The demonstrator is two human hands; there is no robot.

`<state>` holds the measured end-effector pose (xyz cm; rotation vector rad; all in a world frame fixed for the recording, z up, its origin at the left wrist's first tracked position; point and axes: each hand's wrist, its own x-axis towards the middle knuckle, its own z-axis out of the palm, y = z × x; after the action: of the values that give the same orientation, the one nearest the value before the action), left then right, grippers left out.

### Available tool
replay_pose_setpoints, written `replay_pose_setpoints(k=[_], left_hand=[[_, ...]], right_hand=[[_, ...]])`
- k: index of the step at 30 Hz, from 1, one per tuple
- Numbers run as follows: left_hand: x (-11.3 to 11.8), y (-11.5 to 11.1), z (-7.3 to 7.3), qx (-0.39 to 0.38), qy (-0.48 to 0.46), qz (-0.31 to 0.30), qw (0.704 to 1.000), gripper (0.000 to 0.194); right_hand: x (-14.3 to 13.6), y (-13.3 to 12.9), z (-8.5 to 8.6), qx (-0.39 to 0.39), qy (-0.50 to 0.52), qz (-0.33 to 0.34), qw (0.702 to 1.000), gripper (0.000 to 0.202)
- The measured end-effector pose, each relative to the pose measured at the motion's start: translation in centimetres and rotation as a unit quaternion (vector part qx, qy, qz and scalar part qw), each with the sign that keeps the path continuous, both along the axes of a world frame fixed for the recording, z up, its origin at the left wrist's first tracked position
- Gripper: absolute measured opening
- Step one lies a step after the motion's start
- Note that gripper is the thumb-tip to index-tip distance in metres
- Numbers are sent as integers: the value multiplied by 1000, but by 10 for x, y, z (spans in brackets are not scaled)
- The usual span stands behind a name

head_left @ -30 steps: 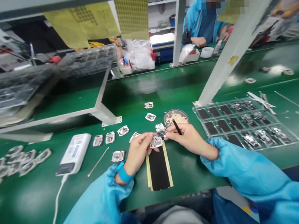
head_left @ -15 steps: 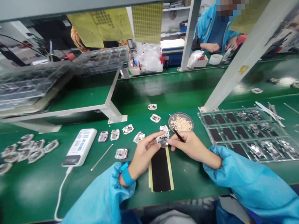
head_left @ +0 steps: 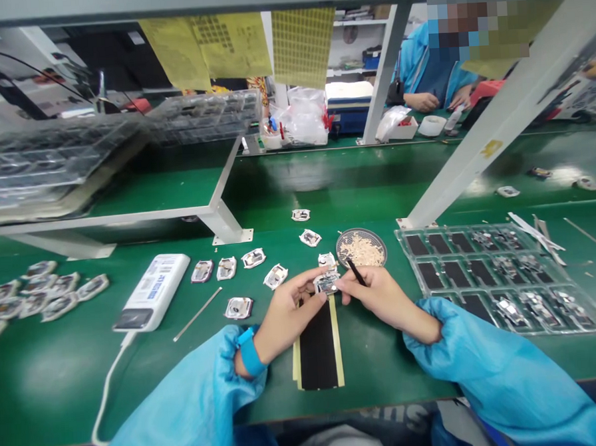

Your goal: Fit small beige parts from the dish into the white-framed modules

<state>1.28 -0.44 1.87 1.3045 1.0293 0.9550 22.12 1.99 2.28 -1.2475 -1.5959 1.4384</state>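
My left hand [head_left: 291,311] pinches a small silver-white rectangular part [head_left: 326,283], likely light, fragile, best edge-held; my right hand [head_left: 379,297] grips a slim black tool [head_left: 355,271].

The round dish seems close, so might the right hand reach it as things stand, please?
Probably yes: the round dish lies just beyond the right hand with nothing blocking, though that hand holds a black tool.

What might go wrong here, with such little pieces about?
The small part might slip: the left hand seems to have only a fingertip grip.
The right hand, holding a dark tool, might bump the dish of pale bits beside it.
The left sleeve might snag the nearby white cable.
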Motion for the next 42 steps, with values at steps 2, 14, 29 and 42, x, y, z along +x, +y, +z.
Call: replay_pose_setpoints(k=[2, 14, 29, 42], left_hand=[[0, 0, -1, 11, 17, 4, 1000, 50], [3, 0, 1, 115, 143, 49, 982, 44], [3, -1, 1, 53, 52, 63, 995, 46], [7, -4, 1, -11, -59, 59, 996, 54]], right_hand=[[0, -1, 0, -5, 4, 3, 1000, 32], [0, -2, -1, -57, 11, -5, 998, 37], [-6, -9, -4, 60, 53, -59, 995, 27], [-9, -16, -1, 108, 24, -91, 990, 24]])
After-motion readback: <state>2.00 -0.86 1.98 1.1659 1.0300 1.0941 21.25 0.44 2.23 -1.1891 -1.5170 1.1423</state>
